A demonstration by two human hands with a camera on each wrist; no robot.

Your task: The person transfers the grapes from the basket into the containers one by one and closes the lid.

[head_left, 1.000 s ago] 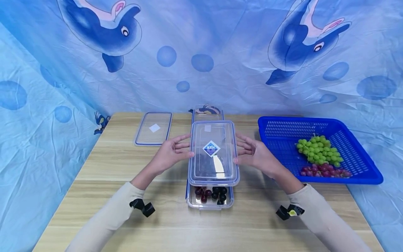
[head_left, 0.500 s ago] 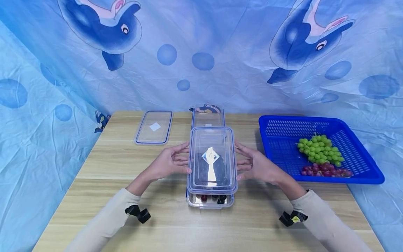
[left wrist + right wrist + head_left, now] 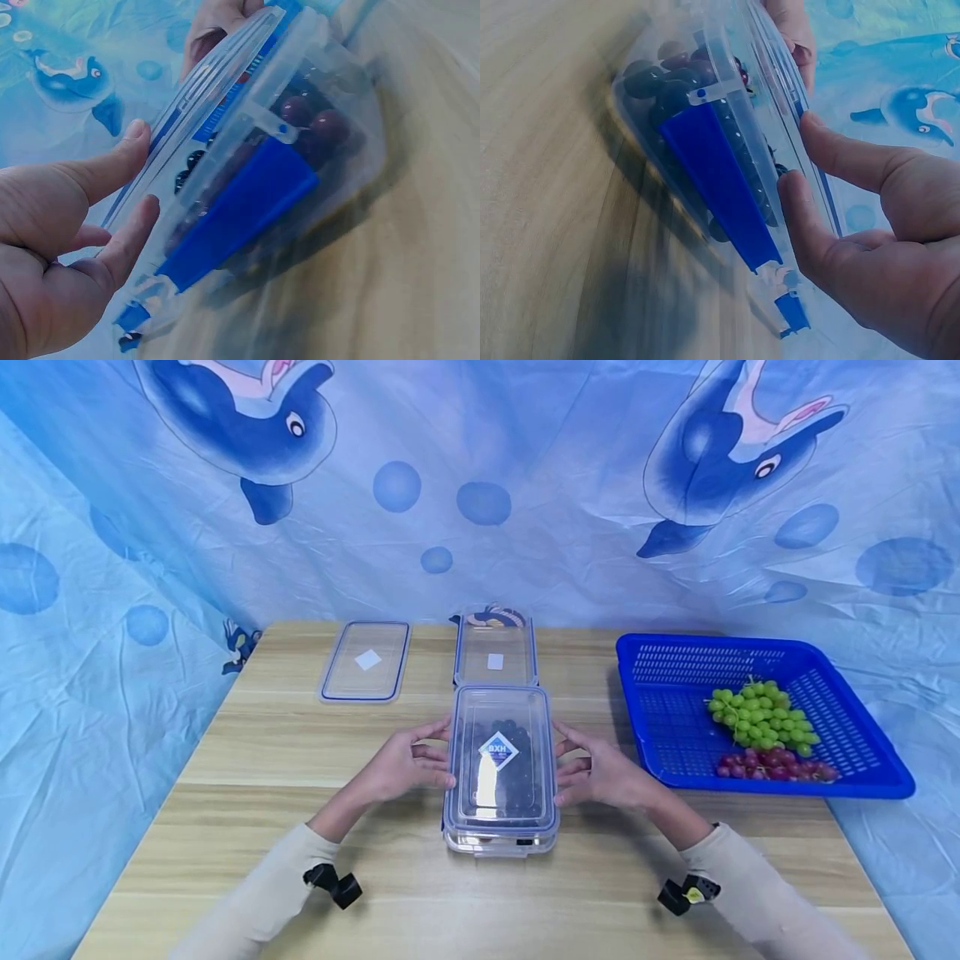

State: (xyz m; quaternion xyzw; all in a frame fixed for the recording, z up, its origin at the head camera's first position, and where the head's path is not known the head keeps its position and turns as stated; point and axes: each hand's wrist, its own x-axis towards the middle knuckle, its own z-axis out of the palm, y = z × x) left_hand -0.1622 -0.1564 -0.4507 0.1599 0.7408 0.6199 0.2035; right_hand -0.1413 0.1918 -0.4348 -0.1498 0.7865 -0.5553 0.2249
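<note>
Holding: my two hands flank a clear box of dark grapes, one on each long side, near the front middle of the table point(image 3: 300, 827).
Left hand: my left hand point(image 3: 401, 764) has straight fingers laid along the left edge of the lid point(image 3: 500, 756); nothing is curled round it, so this is a flat touch, not a clench. In the left wrist view the fingertips point(image 3: 139, 139) meet the lid's rim, and the thumb lies just beside the blue side clip point(image 3: 240, 214).
Right hand: my right hand point(image 3: 600, 771) mirrors it, fingers straight against the right edge of the lid. In the right wrist view one fingertip point(image 3: 791, 187) lies against the box wall by the other blue clip point(image 3: 716, 187), which hangs down, unlatched.
Box: the box point(image 3: 500, 839) stands flat on the wood. Its lid sits on top, covering nearly all of it; whether it is fully seated I cannot tell.
Grapes inside: dark grapes point(image 3: 315, 124) show through the clear wall and through the lid.
Label: a blue and white diamond sticker point(image 3: 498, 750) sits mid-lid.
Behind the box: an empty clear box point(image 3: 495, 652) stands just behind, almost touching.
Far left: a loose lid with a blue rim point(image 3: 367, 661) lies flat, well apart from my hands.
Right: a blue basket point(image 3: 675, 727) holds a green grape bunch point(image 3: 761, 717) and a red bunch point(image 3: 772, 767) at its near side.
Backdrop: blue cloth with dolphins point(image 3: 525, 527) hangs behind and drapes both sides.
</note>
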